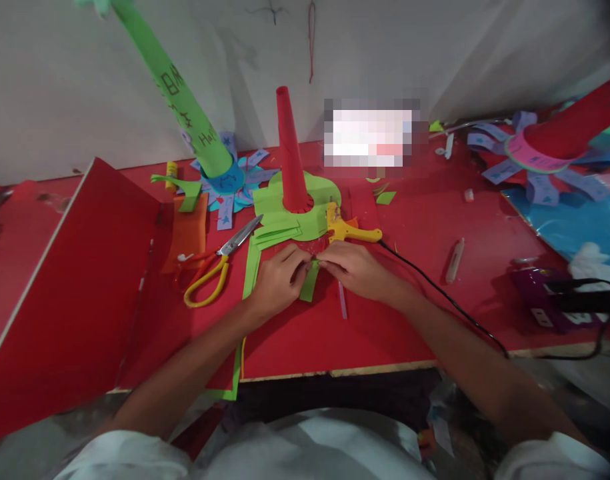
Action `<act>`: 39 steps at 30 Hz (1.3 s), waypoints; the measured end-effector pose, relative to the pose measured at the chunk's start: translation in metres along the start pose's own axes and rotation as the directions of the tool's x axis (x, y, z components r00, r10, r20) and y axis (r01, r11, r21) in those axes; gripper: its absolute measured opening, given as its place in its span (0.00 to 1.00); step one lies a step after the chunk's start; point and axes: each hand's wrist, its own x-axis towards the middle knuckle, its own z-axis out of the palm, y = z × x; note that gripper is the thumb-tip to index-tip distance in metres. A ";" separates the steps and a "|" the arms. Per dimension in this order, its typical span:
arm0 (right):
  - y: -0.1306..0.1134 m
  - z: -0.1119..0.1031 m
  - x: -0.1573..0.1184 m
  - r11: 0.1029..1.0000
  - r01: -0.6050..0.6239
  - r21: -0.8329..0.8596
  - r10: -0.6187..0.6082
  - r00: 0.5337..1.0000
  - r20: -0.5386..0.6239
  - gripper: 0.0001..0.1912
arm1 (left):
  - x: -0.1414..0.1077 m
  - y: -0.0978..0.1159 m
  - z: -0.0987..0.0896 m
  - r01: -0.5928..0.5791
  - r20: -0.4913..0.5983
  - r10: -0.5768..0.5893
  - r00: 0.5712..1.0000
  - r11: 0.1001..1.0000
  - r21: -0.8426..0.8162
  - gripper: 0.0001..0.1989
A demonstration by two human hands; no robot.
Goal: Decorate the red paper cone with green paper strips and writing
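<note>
Between my hands is a short green paper strip (309,283), its upper end pinched by both. My left hand (283,277) holds it from the left, fingers curled; my right hand (353,267) grips the top from the right, thumb and finger together. Just behind my right hand lies a yellow glue gun (352,231), a clear stick (342,300) below it. A red paper cone (292,160) stands upright on a green petal-shaped base (315,223). Folded green strips (277,233) lie beside my left hand, and open yellow-handled scissors (223,263) rest farther left.
On the red table (295,347), a green decorated tube (185,107) leans at the back left. A red folded board (85,287) stands at left. At right are a black cord (435,290), a marker (455,261), a purple box (539,297) and another flower-based tube (575,130).
</note>
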 end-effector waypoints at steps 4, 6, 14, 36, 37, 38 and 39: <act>0.000 0.000 0.000 0.999 -0.027 0.020 0.028 1.000 -0.014 0.14 | 0.001 0.000 -0.001 -0.003 -0.009 0.003 1.000 1.000 -0.009 0.06; 0.000 0.000 0.000 0.997 -0.049 0.061 0.052 0.997 -0.049 0.14 | 0.001 0.000 -0.001 0.000 -0.026 0.000 1.000 1.000 -0.014 0.05; 0.001 -0.002 0.001 0.989 -0.104 0.101 0.115 0.987 -0.111 0.19 | 0.004 0.004 -0.002 0.036 -0.095 -0.039 0.995 0.999 -0.036 0.05; -0.009 0.006 0.000 0.997 -0.055 0.058 0.063 0.989 -0.134 0.11 | -0.002 0.003 0.001 -0.076 -0.121 0.104 0.987 0.973 0.218 0.06; -0.009 0.006 0.000 0.998 -0.044 0.049 0.050 0.990 -0.135 0.12 | -0.002 0.003 0.001 -0.093 -0.119 0.123 0.985 0.968 0.234 0.07; -0.009 0.007 0.000 0.999 -0.035 0.040 0.040 0.990 -0.134 0.12 | -0.002 0.003 0.001 -0.106 -0.116 0.139 0.983 0.962 0.253 0.07; -0.009 0.008 0.000 0.999 -0.027 0.032 0.031 0.991 -0.131 0.12 | -0.002 0.003 0.001 -0.115 -0.113 0.151 0.982 0.955 0.274 0.07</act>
